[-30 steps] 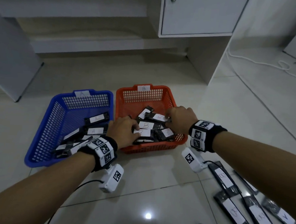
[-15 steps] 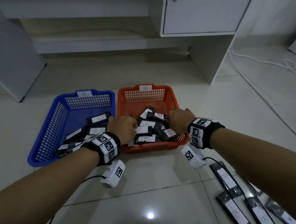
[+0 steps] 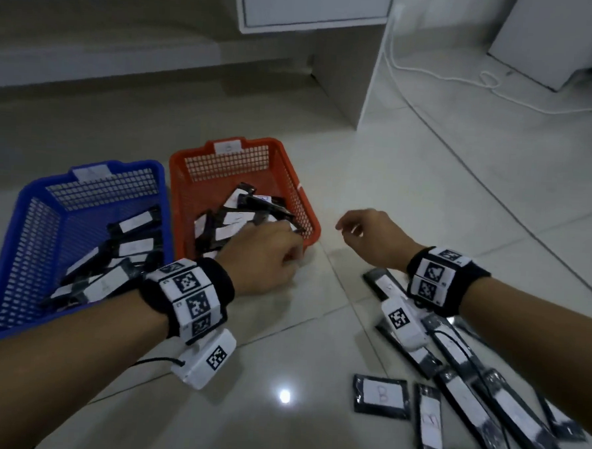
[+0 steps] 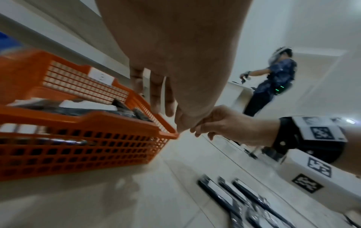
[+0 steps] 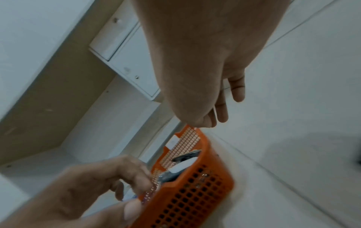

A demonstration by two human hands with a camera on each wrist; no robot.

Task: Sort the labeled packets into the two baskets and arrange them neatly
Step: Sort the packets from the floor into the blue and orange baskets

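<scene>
The orange basket point(image 3: 299, 197), tagged B, holds several black packets with white labels point(image 3: 232, 231), lying crossed and overlapping. To its left, the blue basket point(image 3: 33, 231) holds several more packets point(image 3: 133, 222). My left hand point(image 3: 287, 241) is at the orange basket's near right corner point(image 5: 195, 200): fingers curl inside the rim, thumb outside the wall, gripping it. Off to the right, outside the basket, my right hand point(image 3: 347, 227) hovers with loosely curled fingers and holds nothing. Several loose packets point(image 3: 381, 395) lie on the floor under and before my right wrist.
Both baskets sit on a glossy tiled floor. A white cabinet point(image 3: 316, 5) and its side panel point(image 3: 374, 84) stand behind them. A white cable point(image 3: 484, 79) trails across the floor at the back right. In the left wrist view another person point(image 4: 273, 80) stands far off.
My right hand has come out of the orange basket and moved right, empty. My left hand has shifted from the packets to the basket's near right corner. The view has dropped toward the floor packets.
</scene>
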